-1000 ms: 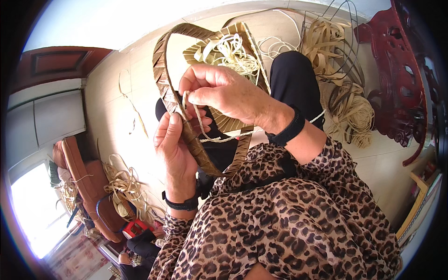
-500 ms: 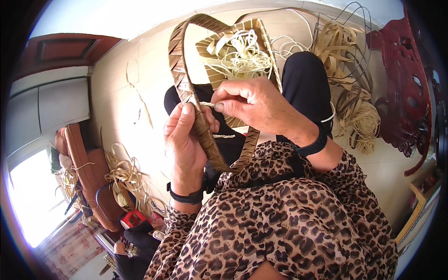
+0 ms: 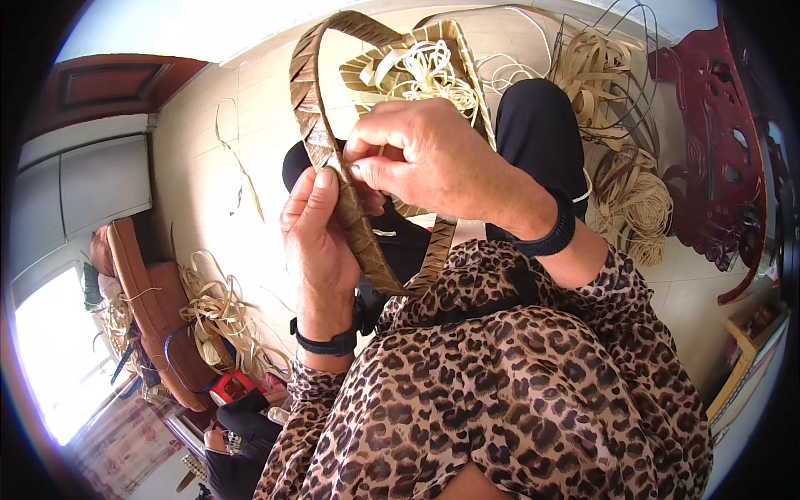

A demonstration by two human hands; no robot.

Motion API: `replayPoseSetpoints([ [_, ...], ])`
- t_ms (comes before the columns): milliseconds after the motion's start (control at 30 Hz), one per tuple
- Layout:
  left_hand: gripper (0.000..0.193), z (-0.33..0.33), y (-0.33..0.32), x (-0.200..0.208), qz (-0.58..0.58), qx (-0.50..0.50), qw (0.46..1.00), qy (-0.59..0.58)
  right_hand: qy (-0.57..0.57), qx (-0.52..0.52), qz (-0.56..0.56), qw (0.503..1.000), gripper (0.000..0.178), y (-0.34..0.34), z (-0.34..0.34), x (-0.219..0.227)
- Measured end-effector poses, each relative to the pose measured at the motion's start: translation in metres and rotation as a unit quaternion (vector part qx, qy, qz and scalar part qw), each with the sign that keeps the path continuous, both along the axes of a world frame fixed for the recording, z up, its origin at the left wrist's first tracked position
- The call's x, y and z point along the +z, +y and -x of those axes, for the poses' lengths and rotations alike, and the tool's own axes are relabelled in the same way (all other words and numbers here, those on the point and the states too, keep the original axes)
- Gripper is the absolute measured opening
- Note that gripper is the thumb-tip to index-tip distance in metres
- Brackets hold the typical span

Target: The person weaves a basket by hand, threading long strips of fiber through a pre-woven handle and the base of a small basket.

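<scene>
A long hoop wrapped in brown strips (image 3: 307,92) stands upright in front of my lap. My left hand (image 3: 321,229) grips its left side, thumb pressed on the wrapping and fingers curled behind. Close against the inner side, my right hand (image 3: 433,158) is closed in a pinch on a thin pale cord, which its fingers now mostly hide. Lower down, a short pale cord end (image 3: 384,233) shows inside the hoop. Behind my right hand is a woven basket (image 3: 476,75) holding a tangle of pale cord (image 3: 425,71).
Coils of flat strips (image 3: 596,62) and a bundle of thin cord (image 3: 646,204) lie on the floor at right, beside a carved dark-red wooden piece (image 3: 712,150). More strips (image 3: 221,304) lie by a brown seat (image 3: 146,308) at left. Another person's dark-clothed leg (image 3: 250,425) shows lower left.
My right hand has moved slightly up and left, closer to the hoop, covering the cord that showed between the hands. My left hand keeps its grip; the whole view has shifted a little.
</scene>
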State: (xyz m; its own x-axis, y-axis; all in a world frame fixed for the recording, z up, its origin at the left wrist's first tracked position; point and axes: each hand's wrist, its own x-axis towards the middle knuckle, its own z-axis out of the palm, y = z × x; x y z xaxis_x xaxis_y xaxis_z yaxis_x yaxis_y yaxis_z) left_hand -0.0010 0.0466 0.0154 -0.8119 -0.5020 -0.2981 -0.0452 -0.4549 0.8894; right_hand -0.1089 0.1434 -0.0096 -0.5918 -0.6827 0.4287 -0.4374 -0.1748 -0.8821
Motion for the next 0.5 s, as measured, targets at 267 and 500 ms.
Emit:
replayPoseSetpoints([
  [267, 0.019, -0.003, -0.005, -0.004, 0.0, 0.001, 1.0, -0.005, -0.344, 0.093, -0.02, 0.934, 0.01, 0.003, 0.006, 0.014],
  [500, 0.02, -0.004, -0.004, -0.003, -0.012, -0.03, 0.999, 0.021, -0.368, 0.087, 0.055, 0.924, 0.014, -0.004, -0.002, 0.005],
])
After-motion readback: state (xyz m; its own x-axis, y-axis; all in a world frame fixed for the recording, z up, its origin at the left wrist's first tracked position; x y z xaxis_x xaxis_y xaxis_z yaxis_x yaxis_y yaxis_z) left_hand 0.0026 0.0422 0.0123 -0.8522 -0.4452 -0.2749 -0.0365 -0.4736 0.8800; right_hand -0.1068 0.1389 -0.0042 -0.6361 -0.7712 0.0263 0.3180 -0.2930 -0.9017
